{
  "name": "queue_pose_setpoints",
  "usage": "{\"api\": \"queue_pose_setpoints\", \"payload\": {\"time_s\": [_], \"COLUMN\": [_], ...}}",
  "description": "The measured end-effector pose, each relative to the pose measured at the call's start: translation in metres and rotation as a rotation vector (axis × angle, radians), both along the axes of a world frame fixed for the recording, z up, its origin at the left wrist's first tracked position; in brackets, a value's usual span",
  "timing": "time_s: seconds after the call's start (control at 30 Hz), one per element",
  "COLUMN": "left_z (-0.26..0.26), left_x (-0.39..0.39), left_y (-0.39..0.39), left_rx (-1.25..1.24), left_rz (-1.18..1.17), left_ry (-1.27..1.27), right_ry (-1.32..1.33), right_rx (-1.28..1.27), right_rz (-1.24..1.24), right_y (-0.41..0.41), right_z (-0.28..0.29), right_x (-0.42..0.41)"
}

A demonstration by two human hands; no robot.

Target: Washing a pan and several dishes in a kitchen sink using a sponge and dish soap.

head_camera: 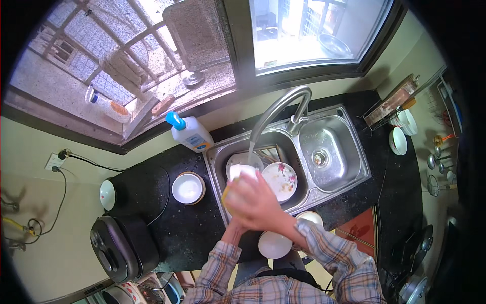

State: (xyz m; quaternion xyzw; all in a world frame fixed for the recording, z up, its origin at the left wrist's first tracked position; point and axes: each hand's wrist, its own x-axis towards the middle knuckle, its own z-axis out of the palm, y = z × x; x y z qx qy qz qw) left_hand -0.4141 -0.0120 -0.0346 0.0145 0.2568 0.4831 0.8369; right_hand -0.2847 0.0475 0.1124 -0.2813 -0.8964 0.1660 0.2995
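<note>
My right hand (262, 205), blurred, lies over a white bowl-like dish (243, 171) above the left sink basin, its fingers against the dish. Underneath, my left hand (238, 224) is mostly hidden by the right, so its grip is unclear. A blurred yellowish edge (225, 195) shows left of the fingers; I cannot tell what it belongs to. Water runs from the curved faucet (262, 123) down by the white dish. In the basin (302, 186) sit a flower-patterned bowl (280, 180), a pale plate (232, 161) and several chopsticks or similar thin utensils (270, 154).
A pump bottle (193, 135) stands behind the sink's left corner. Stacked bowls (188, 189) and a black rice cooker (121, 247) occupy the left counter. Close to my body are white bowls (275, 246). The right basin (328, 171) has a drain; a dish rack (391, 102) stands beyond.
</note>
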Motion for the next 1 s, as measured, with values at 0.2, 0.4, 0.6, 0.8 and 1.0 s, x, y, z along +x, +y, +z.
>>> {"api": "queue_pose_setpoints", "payload": {"time_s": [0.2, 0.4, 0.6, 0.8, 1.0], "left_z": [0.014, -0.038, 0.024, -0.003, -0.024], "left_x": [0.011, 0.03, 0.054, 0.056, 0.098], "left_y": [0.005, 0.005, 0.055, 0.07, 0.053], "left_rx": [-0.002, 0.122, 0.149, 0.436, 0.598], "left_rz": [-0.181, 0.235, 0.244, 0.257, 0.027], "left_ry": [0.309, 0.393, 1.678, 1.792, 1.776], "right_ry": [0.264, 1.281, 1.832, 1.262, 0.106], "right_rx": [-0.776, -1.913, -1.774, -1.437, -0.956], "right_rz": [-0.136, -0.123, -0.402, -0.668, -0.909], "right_y": [0.057, 0.002, -0.029, -0.011, 0.02], "right_z": [-0.064, -0.114, -0.103, -0.113, -0.171], "right_x": [0.03, 0.015, 0.037, 0.103, 0.223]}}
